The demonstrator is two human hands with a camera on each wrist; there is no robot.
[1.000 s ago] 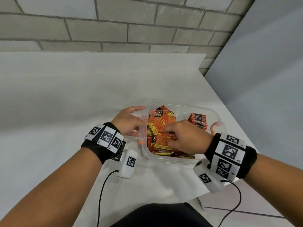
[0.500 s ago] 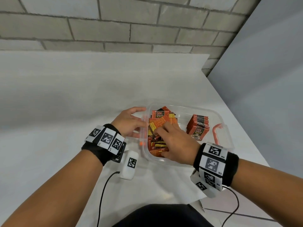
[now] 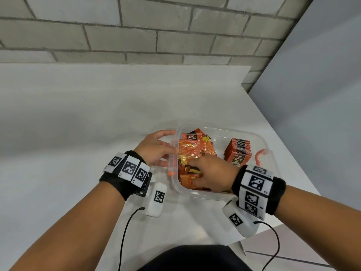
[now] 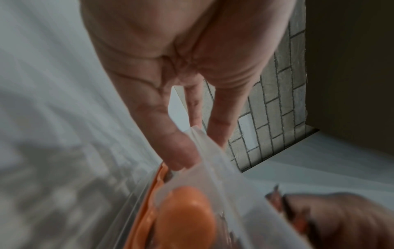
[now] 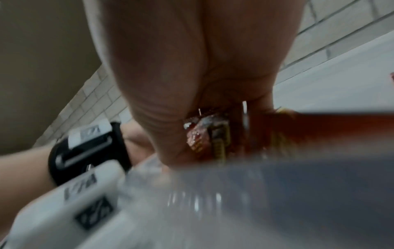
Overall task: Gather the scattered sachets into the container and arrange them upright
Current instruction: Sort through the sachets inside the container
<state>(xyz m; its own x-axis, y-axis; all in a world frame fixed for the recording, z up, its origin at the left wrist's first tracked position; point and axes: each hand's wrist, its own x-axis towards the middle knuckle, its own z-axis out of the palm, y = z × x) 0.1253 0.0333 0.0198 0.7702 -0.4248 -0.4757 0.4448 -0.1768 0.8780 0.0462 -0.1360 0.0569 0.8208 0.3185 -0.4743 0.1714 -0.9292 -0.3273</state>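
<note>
The right hand (image 3: 212,173) has moved deeper into the loose orange foil sachets (image 3: 192,151) inside the clear plastic container (image 3: 218,132) on the white tabletop (image 3: 97,133), fingers curled among them; I judge it regrips. The left hand (image 3: 154,148), fingers straight, steadies the rim.

Bare test-room setting, plain white tabletop (image 3: 78,133), grey block wall (image 3: 136,30), marker-tagged wrist bands (image 3: 129,168), cabled sensors (image 3: 156,200)

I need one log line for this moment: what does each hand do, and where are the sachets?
left hand: steadies container rim | right hand: reaches into loose sachets | upright stack: right side | stage: arranging
</note>
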